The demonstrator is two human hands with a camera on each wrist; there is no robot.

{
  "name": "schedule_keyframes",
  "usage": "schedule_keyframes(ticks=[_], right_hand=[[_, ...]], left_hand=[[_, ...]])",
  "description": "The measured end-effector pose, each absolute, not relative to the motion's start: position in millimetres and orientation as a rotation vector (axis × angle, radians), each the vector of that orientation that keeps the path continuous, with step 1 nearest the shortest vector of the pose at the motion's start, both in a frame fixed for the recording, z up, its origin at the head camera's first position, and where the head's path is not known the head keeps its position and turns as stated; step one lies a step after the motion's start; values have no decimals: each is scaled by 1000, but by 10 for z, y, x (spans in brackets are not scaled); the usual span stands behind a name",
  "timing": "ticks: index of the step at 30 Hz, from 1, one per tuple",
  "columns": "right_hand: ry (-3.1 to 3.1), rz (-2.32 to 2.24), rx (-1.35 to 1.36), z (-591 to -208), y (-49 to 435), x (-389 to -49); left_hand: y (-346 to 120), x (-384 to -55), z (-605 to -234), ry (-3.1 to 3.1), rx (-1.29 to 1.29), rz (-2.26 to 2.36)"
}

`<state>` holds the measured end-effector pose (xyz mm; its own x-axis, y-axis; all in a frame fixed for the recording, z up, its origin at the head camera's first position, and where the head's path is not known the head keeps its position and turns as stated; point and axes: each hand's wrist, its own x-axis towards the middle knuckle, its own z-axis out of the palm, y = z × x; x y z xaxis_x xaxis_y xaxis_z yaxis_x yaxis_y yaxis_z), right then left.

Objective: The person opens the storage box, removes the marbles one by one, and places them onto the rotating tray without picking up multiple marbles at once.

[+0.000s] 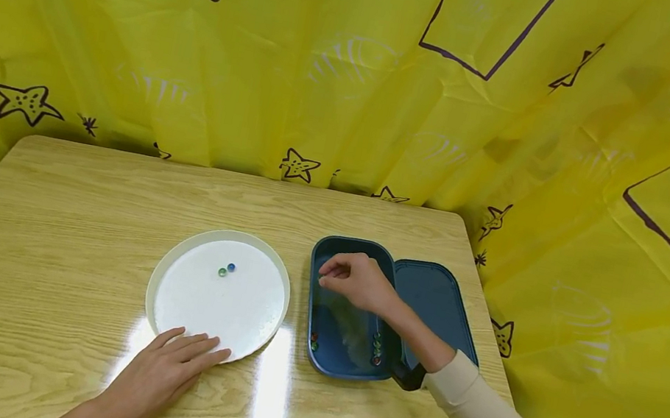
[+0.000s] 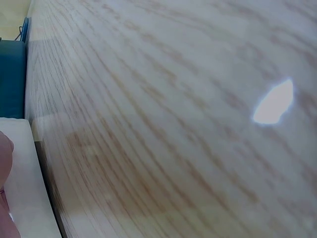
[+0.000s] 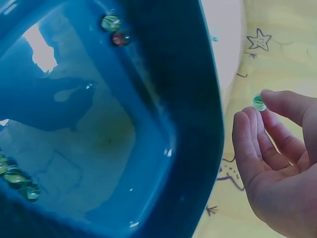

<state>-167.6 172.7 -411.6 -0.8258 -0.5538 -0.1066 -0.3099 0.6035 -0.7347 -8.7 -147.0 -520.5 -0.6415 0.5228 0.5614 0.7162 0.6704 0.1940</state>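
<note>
My right hand (image 1: 359,282) is above the blue rectangular container (image 1: 344,324). Its thumb and fingertips pinch a clear green marble (image 3: 259,102), seen in the right wrist view. Inside the container, a red and a green marble (image 1: 314,345) lie in the near left corner, and several marbles (image 1: 378,347) line the right side. My left hand (image 1: 166,367) rests with extended fingers on the near rim of a round white tray (image 1: 185,295). On that tray sit a green marble (image 1: 222,272) and a blue marble (image 1: 232,268), side by side.
A flat dark blue lid (image 1: 436,301) lies right of the container, under my right forearm. The wooden table (image 1: 69,229) has its far edge against a yellow patterned curtain (image 1: 251,75), which also hangs along the right side. A dark strap device (image 1: 409,377) is at my right wrist.
</note>
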Motion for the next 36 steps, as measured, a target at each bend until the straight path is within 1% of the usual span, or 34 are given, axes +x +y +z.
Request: schedule_keyframes(ticks=[16, 36], right_hand=[[2467, -1039, -829, -4086, 1242, -1778], [2438, -968, -852, -4157, 574, -1864]], left_hand=[[-1471, -85, -5203, -2428, -956, -555], [-1476, -88, -5208, -2428, -957, -543]])
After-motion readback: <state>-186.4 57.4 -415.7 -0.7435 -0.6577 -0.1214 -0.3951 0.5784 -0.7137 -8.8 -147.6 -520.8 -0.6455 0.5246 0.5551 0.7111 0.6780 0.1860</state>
